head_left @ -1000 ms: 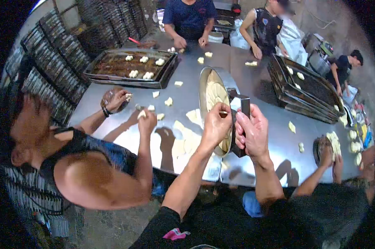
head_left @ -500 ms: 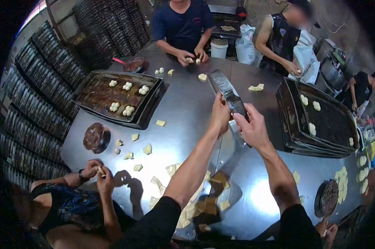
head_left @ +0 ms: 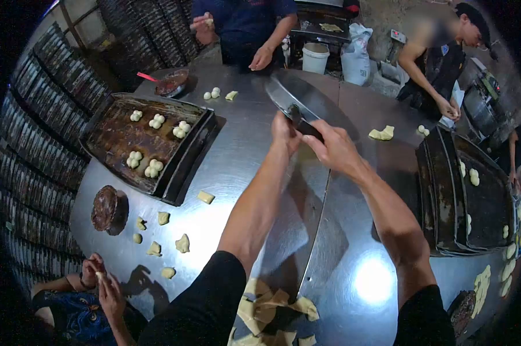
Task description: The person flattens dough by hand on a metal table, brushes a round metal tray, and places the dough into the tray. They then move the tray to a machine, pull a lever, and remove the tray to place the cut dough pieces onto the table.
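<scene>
A bakery workroom. Several people stand around a big steel bench [head_left: 255, 155] strewn with dough pieces [head_left: 182, 243], with shaped dough on blackened baking trays [head_left: 116, 135]. Stacks of tins [head_left: 35, 132] line the left wall.

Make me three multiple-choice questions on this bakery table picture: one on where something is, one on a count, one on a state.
1. Where does the tray with shaped dough sit?
A. table's left side
B. on the floor
C. on the white bucket

2. How many hands grip the metal pan?
A. none
B. one
C. two

3. How is the pan held?
A. flat on the table
B. raised and tilted
C. stacked on the trays

Answers:
1 A: the tray lies left on the table.
2 C: the left hand and right hand both grip the pan.
3 B: it is lifted off the table, tilted.
</scene>
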### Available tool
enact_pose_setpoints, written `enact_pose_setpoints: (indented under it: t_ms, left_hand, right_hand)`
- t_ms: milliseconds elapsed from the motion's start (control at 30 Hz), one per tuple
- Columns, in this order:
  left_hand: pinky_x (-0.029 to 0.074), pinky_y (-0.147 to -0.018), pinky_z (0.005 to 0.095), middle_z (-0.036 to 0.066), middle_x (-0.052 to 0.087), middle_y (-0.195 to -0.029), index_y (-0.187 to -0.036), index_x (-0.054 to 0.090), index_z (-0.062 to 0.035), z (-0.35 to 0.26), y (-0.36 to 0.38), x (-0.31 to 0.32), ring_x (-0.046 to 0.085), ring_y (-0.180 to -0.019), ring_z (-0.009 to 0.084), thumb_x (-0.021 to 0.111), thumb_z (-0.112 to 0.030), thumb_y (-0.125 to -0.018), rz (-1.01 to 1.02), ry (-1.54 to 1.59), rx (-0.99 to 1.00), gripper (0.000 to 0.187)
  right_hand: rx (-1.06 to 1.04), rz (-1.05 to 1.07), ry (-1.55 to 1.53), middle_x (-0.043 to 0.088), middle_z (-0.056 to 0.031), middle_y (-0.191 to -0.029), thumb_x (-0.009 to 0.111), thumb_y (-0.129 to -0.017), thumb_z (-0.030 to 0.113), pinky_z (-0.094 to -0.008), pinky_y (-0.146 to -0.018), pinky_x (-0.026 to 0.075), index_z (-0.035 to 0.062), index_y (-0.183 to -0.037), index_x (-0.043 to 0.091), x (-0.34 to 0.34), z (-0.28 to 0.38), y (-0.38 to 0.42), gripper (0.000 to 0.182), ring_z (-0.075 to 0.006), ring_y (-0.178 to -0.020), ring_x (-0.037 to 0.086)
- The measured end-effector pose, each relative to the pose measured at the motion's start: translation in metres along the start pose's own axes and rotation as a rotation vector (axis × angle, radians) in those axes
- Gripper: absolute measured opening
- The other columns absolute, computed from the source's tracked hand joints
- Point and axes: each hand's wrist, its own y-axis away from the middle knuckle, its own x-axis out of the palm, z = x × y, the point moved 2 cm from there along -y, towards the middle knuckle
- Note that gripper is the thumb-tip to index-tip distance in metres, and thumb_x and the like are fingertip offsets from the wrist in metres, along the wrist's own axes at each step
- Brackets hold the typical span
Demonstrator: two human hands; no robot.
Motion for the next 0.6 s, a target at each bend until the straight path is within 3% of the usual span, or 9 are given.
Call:
enact_pose_setpoints:
  t_ms: [233, 267, 300, 367, 400, 467, 500, 567, 600]
  left_hand:
    - [0.046, -0.084, 0.0356, 0.010, 0.061, -0.096, -0.099, 0.059, -0.0032, -0.025, -0.016, -0.070, 0.059, -0.094, 0.0229, 0.045, -0.028, -0.093, -0.301, -0.227, 0.079, 0.029]
    - [0.045, -0.084, 0.0347, 0.011, 0.061, -0.096, -0.103, 0.058, -0.0011, -0.023, -0.019, -0.079, 0.058, -0.094, 0.0201, 0.049, -0.022, -0.090, -0.231, -0.372, 0.351, 0.026]
    - [0.045, -0.084, 0.0347, 0.011, 0.061, -0.096, -0.103, 0.058, -0.0011, -0.021, -0.020, -0.086, 0.058, -0.094, 0.0201, 0.049, -0.022, -0.090, -0.245, -0.380, 0.342, 0.026]
    - [0.046, -0.079, 0.0354, 0.011, 0.062, -0.093, -0.101, 0.058, -0.0001, -0.018, -0.020, -0.079, 0.059, -0.090, 0.0181, 0.056, -0.016, -0.084, -0.035, -1.023, 0.593, 0.023]
    - [0.047, -0.073, 0.0380, 0.013, 0.062, -0.091, -0.098, 0.058, -0.0010, -0.009, -0.019, -0.073, 0.060, -0.086, 0.0221, 0.060, -0.012, -0.077, 0.181, -1.211, 0.465, 0.024]
    - [0.049, -0.075, 0.0381, 0.013, 0.064, -0.088, -0.094, 0.063, -0.0066, 0.000, -0.043, -0.053, 0.062, -0.088, 0.0299, 0.060, -0.014, -0.078, 0.329, -1.333, 0.487, 0.018]
    - [0.049, -0.078, 0.0386, 0.012, 0.065, -0.091, -0.096, 0.064, -0.0082, 0.002, -0.037, -0.039, 0.062, -0.091, 0.0288, 0.060, -0.014, -0.078, 0.464, -1.404, 0.697, 0.020]
    - [0.049, -0.081, 0.0390, 0.012, 0.065, -0.094, -0.098, 0.065, -0.0097, 0.007, -0.021, -0.006, 0.061, -0.094, 0.0278, 0.060, -0.014, -0.078, 0.596, -1.467, 0.894, 0.022]
    - [0.048, -0.085, 0.0397, 0.012, 0.064, -0.100, -0.102, 0.065, -0.0111, 0.012, -0.018, 0.007, 0.060, -0.098, 0.0272, 0.060, -0.016, -0.078, 0.689, -1.865, 0.898, 0.026]
  right_hand:
    - [-0.138, 0.254, 0.262, 0.065, -0.0222, -0.078, 0.061, -0.086, 0.029, -0.0491, -0.066, 0.051, 0.0053, -0.100, 0.056, 0.045, -0.039, -0.040, 0.028, -0.0415, -0.076, 0.064]
    - [-0.136, 0.257, 0.265, 0.065, -0.0226, -0.076, 0.061, -0.086, 0.028, -0.0491, -0.066, 0.051, 0.0047, -0.099, 0.055, 0.052, -0.044, -0.041, 0.028, -0.0413, -0.076, 0.064]
    - [-0.126, 0.263, 0.251, 0.065, -0.0226, -0.076, 0.061, -0.086, 0.028, -0.0491, -0.066, 0.051, 0.0047, -0.099, 0.055, 0.055, -0.047, -0.042, 0.028, -0.0413, -0.076, 0.064]
    - [-0.166, 0.262, 0.269, 0.064, -0.0230, -0.073, 0.062, -0.085, 0.028, -0.0491, -0.065, 0.052, 0.0039, -0.097, 0.056, 0.051, -0.048, -0.051, 0.028, -0.0416, -0.074, 0.064]
    - [-0.187, 0.233, 0.234, 0.063, -0.0237, -0.072, 0.063, -0.083, 0.028, -0.0489, -0.065, 0.051, 0.0033, -0.098, 0.059, 0.048, -0.047, -0.058, 0.029, -0.0419, -0.073, 0.064]
    - [-0.210, 0.184, 0.195, 0.064, -0.0237, -0.076, 0.065, -0.083, 0.026, -0.0458, -0.064, 0.051, 0.0029, -0.099, 0.060, 0.036, -0.040, -0.072, 0.029, -0.0415, -0.073, 0.064]
    - [-0.209, 0.131, 0.152, 0.064, -0.0238, -0.080, 0.066, -0.082, 0.024, -0.0427, -0.063, 0.051, 0.0025, -0.100, 0.062, 0.026, -0.038, -0.077, 0.029, -0.0412, -0.073, 0.063]
    - [-0.167, 0.135, 0.173, 0.067, -0.0208, -0.082, 0.066, -0.082, 0.024, -0.0393, -0.064, 0.051, 0.0005, -0.103, 0.062, 0.007, -0.040, -0.075, 0.032, -0.0323, -0.072, 0.068]
    - [-0.128, 0.137, 0.140, 0.067, -0.0168, -0.080, 0.066, -0.083, 0.024, -0.0365, -0.063, 0.051, -0.0001, -0.103, 0.062, 0.000, -0.040, -0.076, 0.032, -0.0251, -0.071, 0.066]
